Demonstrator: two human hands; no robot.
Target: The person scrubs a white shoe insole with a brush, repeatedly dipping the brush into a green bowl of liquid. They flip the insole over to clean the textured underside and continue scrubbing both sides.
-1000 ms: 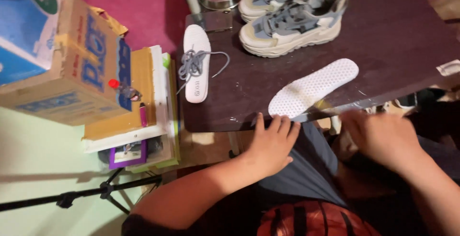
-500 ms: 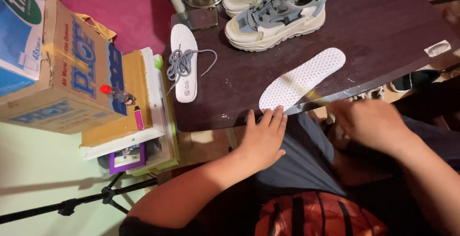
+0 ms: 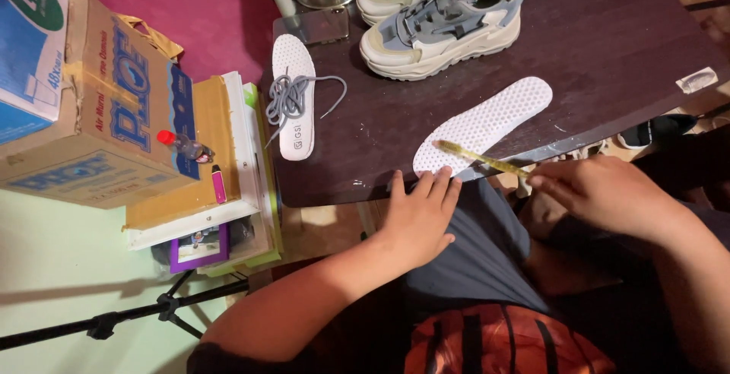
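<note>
Brown printed cardboard box (image 3: 106,108) at 9 o'clock, flaps shut, contents not visible; a small red-capped bottle (image 3: 182,146) lies beside it on a stack of yellow and white boards (image 3: 220,153). No open container on the dark brown wooden counter (image 3: 608,39).

On the counter: a pair of chunky grey-and-cream sneakers (image 3: 441,20) at 12 o'clock, a white perforated foam insole (image 3: 490,122) near the front edge, and a second white insole (image 3: 293,108) at 10 o'clock with a grey shoelace (image 3: 300,96) heaped on it.

Versus half a second ago: a thin yellowish strip, maybe a measuring tape (image 3: 475,159), is now up across the heel end of the near insole; earlier no strip showed. The right hand has risen from below the edge to counter level.

Left hand (image 3: 418,218): palm down, fingers flat and spread, fingertips (image 3: 445,184) on the counter edge just at the insole's heel, grip released, nothing held.

Right hand (image 3: 601,195) at 3 o'clock: knuckles up, fingers curled, grip pinching the strip's right end.
</note>
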